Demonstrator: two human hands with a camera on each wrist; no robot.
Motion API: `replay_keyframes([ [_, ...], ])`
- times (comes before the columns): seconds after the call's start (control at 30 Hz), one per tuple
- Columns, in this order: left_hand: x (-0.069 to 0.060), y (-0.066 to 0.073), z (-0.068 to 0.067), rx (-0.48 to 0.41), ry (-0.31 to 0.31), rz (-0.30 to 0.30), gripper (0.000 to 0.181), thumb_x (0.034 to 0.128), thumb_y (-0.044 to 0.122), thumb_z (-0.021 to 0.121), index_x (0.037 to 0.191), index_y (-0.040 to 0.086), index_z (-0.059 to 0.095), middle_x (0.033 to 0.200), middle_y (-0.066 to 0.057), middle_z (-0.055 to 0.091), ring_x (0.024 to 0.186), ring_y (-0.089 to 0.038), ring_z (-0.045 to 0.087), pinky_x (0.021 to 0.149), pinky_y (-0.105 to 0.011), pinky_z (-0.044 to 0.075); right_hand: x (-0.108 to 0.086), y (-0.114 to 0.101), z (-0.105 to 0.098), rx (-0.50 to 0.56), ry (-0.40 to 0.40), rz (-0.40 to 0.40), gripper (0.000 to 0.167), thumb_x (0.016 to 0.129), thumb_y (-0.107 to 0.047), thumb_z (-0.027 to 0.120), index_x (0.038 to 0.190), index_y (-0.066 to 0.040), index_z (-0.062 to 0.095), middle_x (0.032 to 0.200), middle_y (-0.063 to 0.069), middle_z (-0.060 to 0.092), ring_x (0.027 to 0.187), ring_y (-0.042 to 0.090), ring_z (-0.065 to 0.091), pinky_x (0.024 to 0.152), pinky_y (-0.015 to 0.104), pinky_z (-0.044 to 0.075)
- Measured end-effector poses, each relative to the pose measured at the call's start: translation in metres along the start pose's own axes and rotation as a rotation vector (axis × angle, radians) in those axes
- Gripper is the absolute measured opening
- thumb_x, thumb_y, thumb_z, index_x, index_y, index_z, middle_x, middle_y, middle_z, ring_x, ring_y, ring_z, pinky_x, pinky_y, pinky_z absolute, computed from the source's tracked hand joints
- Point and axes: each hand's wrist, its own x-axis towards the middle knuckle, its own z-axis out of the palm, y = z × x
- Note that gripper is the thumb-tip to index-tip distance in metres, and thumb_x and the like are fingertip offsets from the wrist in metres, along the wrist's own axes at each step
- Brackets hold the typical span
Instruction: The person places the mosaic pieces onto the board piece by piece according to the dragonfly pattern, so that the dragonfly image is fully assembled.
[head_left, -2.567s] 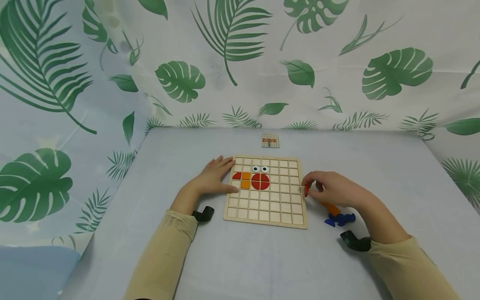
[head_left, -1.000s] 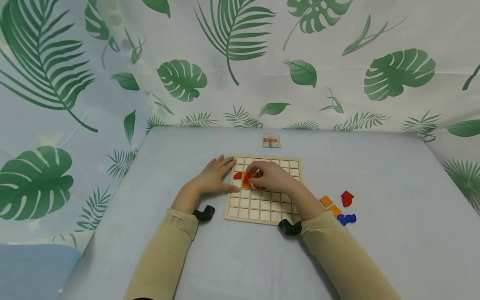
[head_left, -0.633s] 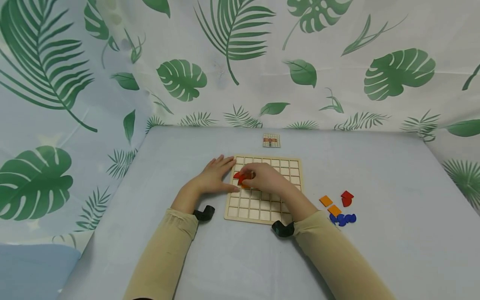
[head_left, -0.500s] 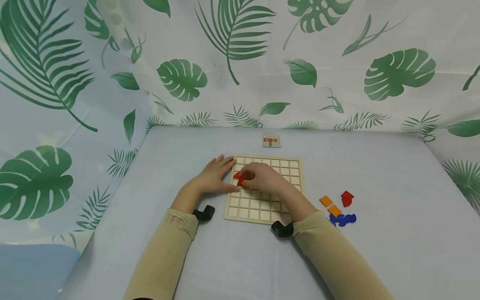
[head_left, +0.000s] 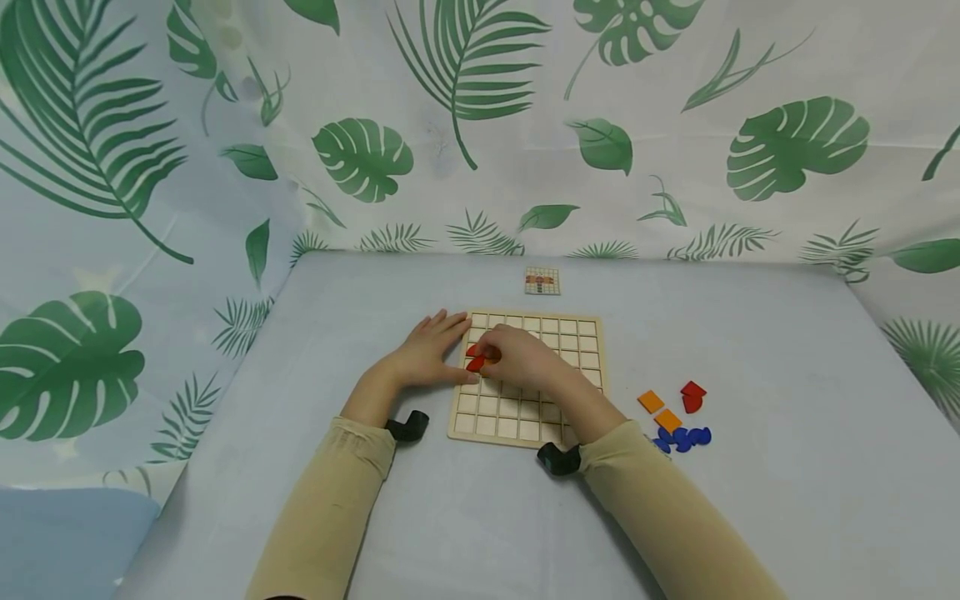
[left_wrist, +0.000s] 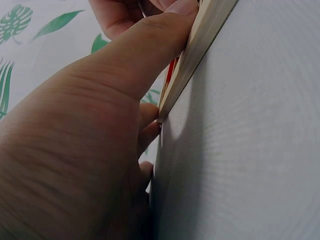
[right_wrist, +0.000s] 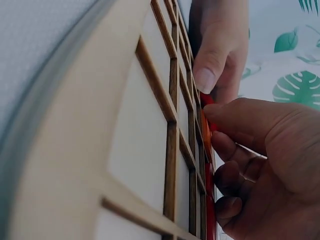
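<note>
In the head view a wooden grid board [head_left: 525, 429] lies flat on the table. My left hand [head_left: 423, 354] rests along its left side, fingers spread and fairly straight, thumb over the edge. With thumb and index finger, my right hand [head_left: 519, 358] pinches a red quarter-circle tile [head_left: 476, 364] at a left-hand cell. Another red tile [head_left: 472, 350] sits just above that one. The right wrist view shows an orange tile [right_wrist: 205, 134] beside the fingertips. My right hand covers most of the other tiles on the board. The left wrist view catches the left thumb against the board's edge [left_wrist: 187, 65].
To the right of the board lie two orange square tiles [head_left: 651, 402], red tiles [head_left: 693, 397] and several blue tiles [head_left: 682, 439]. A small pattern card [head_left: 542, 281] lies behind the board. Leaf-printed cloth [head_left: 487, 125] stands behind and at the sides.
My right hand went from the loose tiles on the right to the board's left side, carrying the red tile, then shifted slightly further left. The left hand has stayed in place.
</note>
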Motion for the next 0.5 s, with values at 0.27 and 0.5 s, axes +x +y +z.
replay_keyframes([
  [0.27, -0.0009, 0.0016, -0.0017, 0.001, -0.001, -0.003, 0.103, 0.0796, 0.071, 0.062, 0.156, 0.016, 0.02, 0.162, 0.002, 0.013, 0.148, -0.026, 0.0, 0.118, -0.041, -0.003, 0.0006, -0.0011, 0.0003, -0.009, -0.02, 0.013, 0.027, 0.088, -0.025, 0.075, 0.112, -0.014, 0.069, 0.099, -0.002, 0.057, 0.087, 0.015, 0.054, 0.078, 0.032, 0.048],
  [0.5, -0.0011, 0.0024, -0.0021, 0.001, -0.005, -0.006, 0.103, 0.0797, 0.071, 0.061, 0.156, 0.016, 0.02, 0.162, 0.003, 0.012, 0.148, -0.027, 0.0, 0.118, -0.041, -0.003, -0.0008, -0.0023, 0.0021, -0.02, 0.001, 0.003, 0.02, 0.092, -0.023, 0.07, 0.11, -0.016, 0.07, 0.105, -0.002, 0.059, 0.09, 0.014, 0.056, 0.08, 0.034, 0.048],
])
